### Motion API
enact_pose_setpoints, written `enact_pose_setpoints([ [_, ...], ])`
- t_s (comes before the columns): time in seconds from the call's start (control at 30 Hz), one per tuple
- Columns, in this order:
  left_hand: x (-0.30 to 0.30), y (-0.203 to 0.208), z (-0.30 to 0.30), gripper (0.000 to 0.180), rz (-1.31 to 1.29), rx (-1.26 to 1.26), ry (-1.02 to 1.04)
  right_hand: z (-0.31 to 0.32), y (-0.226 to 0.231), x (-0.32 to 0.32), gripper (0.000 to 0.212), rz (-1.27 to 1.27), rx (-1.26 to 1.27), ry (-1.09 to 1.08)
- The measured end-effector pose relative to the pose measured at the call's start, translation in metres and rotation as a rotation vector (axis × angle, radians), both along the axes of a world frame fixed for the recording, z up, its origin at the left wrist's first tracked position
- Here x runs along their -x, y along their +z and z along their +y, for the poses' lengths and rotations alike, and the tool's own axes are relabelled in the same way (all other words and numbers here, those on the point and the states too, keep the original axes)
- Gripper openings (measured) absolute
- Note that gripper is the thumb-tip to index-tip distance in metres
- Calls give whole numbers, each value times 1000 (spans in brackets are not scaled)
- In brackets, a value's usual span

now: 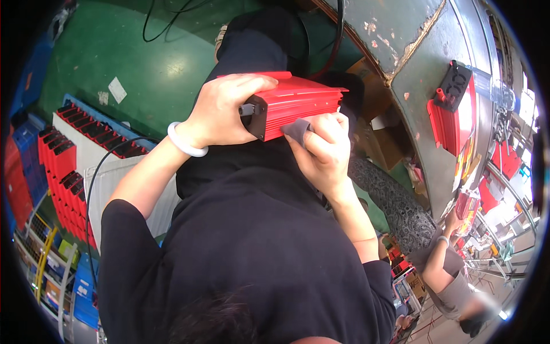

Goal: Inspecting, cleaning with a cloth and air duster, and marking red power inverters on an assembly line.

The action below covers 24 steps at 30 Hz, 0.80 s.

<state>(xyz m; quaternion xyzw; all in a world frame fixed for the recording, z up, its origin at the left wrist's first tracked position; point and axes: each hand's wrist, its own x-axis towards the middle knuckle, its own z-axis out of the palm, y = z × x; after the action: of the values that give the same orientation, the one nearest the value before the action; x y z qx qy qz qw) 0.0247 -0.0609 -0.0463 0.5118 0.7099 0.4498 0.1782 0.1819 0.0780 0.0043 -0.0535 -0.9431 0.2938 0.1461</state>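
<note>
A red finned metal case [303, 102] with a black end plate [259, 117] rests above my lap. My left hand [226, 109] is wrapped round its left end, thumb below and fingers over the top. A grey socket sits in the black end plate, close to my left palm. In my right hand [325, 149] a small grey cloth [297, 131] is pinched between thumb and fingers. The cloth presses against the near ribbed side of the case. Its far side is hidden from me.
Another red case [455, 120] with a black fan end stands on the worn metal bench [412, 86] at right. Rows of red cases [60, 163] stand at left, by a blue crate. A black cable [94, 189] hangs there. A co-worker [444, 269] handles a package at far right.
</note>
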Motion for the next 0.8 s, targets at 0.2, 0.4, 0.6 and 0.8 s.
enact_pose_setpoints([
  [0.2, -3, -2, -3, 50, 16, -9, -21, -5, -6, -10, 21, 33, 8, -3],
  [0.4, -2, 0, -6, 52, 14, -20, -54, -5, 0, -12, 26, 27, -13, 48],
  [0.6, -2, 1, -5, 54, 17, -17, -59, -8, -1, -8, 24, 74, -12, 86],
  [0.8, -1, 0, -5, 54, 27, -27, -59, -11, 6, -2, 23, 49, -10, 151],
])
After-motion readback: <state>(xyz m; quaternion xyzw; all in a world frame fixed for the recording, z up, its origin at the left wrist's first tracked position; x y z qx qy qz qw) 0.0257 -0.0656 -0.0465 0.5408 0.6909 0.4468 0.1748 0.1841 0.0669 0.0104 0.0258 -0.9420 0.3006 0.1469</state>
